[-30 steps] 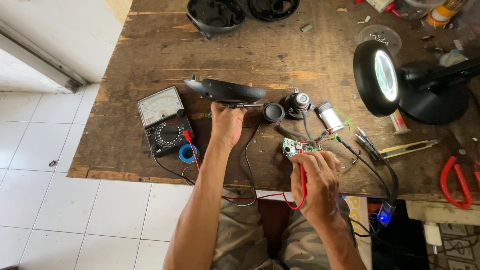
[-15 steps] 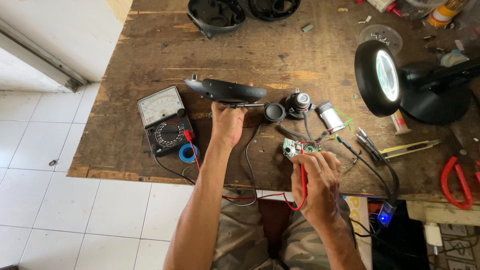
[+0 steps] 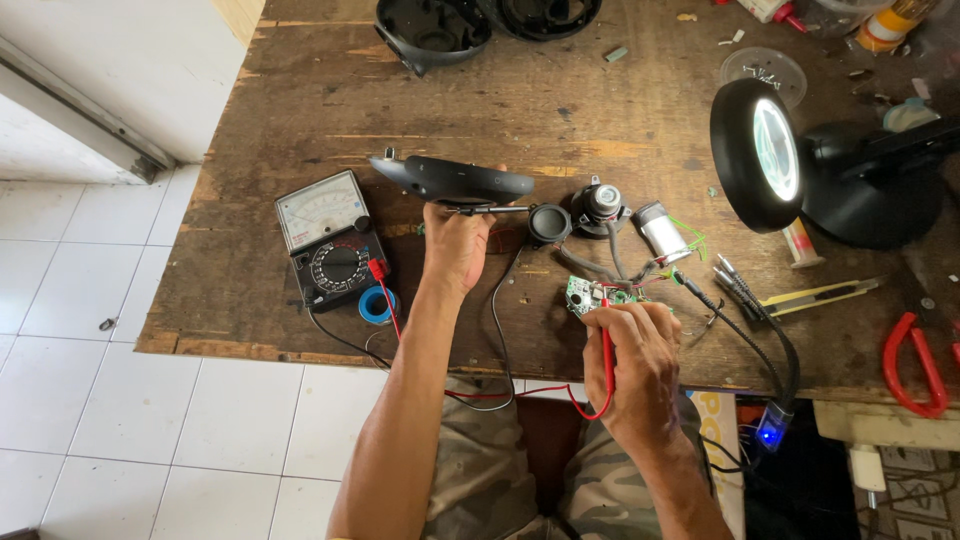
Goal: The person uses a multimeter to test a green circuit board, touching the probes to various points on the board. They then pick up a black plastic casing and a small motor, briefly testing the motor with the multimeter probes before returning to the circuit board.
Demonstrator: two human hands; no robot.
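**Two hands, two probes on a worn workbench**

Two bare hands work over a scarred wooden bench [image 3: 620, 110]. The left hand [image 3: 455, 245] is closed around a black probe [image 3: 492, 210] whose metal tip points right, toward a small round black speaker [image 3: 548, 223]; whether the tip touches it cannot be told. Just above that hand lies a curved black plastic shell [image 3: 455, 180]. The right hand [image 3: 635, 360] pinches a red probe [image 3: 606, 345] between thumb and fingers, its tip set down on a small green circuit board [image 3: 588, 295] that lies on the bench just above the knuckles. Red and black leads loop from both probes over the bench's front edge and back up to an analog multimeter [image 3: 328, 240], which lies flat to the left of the left hand, with a roll of blue tape [image 3: 377, 305] touching its lower right corner.

Wires run from the board up to a second, larger speaker driver [image 3: 600, 205] and a silver cylindrical cell [image 3: 660, 230]. Farther right stands a lit ring magnifier lamp [image 3: 765, 150] on a black base. A yellow-handled tool [image 3: 820, 293] lies below the lamp, and red-handled pliers [image 3: 915, 365] rest near the bench's right edge. More black housing parts [image 3: 435, 30] sit at the far edge. White floor tiles [image 3: 90, 340] show to the left.
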